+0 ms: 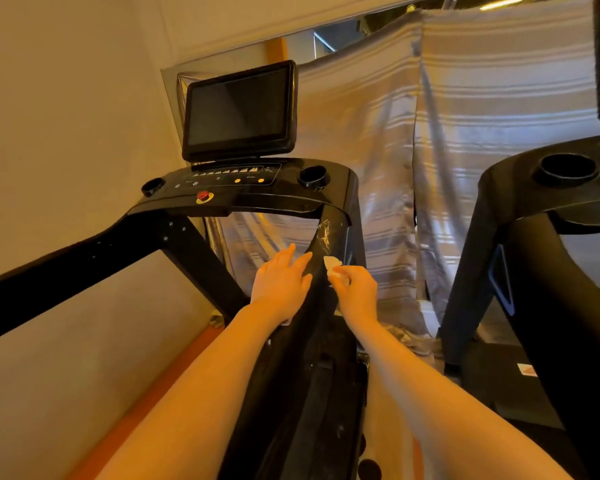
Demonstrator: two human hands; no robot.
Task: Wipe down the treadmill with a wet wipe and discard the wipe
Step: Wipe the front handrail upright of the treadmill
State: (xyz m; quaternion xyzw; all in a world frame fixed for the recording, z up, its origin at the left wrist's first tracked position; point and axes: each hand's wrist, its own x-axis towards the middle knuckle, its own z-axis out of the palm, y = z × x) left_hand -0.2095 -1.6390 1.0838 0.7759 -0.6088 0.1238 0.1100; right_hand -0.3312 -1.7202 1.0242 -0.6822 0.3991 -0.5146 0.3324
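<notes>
The wet wipe point(333, 268) is a small white wad pinched at the fingertips of the right hand point(355, 294), pressed against the black right handrail point(329, 237) of the treadmill point(257, 195). It sits just beside the left hand point(281, 282), with the rail's width between the two hands. The right hand is curled closed around the wipe; a pale corner sticks up past the fingers, toward the console. The left hand is open and flat, fingers spread and extended, resting on the inner side of the same rail — grasping nothing.

The handrail runs lengthwise from near the person up and away to the console, where it bends into the panel; smeared streaks point(326, 233) show on its glossy surface just above the wipe. The wipe is too crumpled to give a clear long axis beyond that upward corner.

The console carries a dark screen point(238, 109), a red stop button point(203, 195) and a cup holder point(312, 175). A second treadmill point(548, 202) stands to the right, and a striped cloth point(465, 116) hangs behind both.
</notes>
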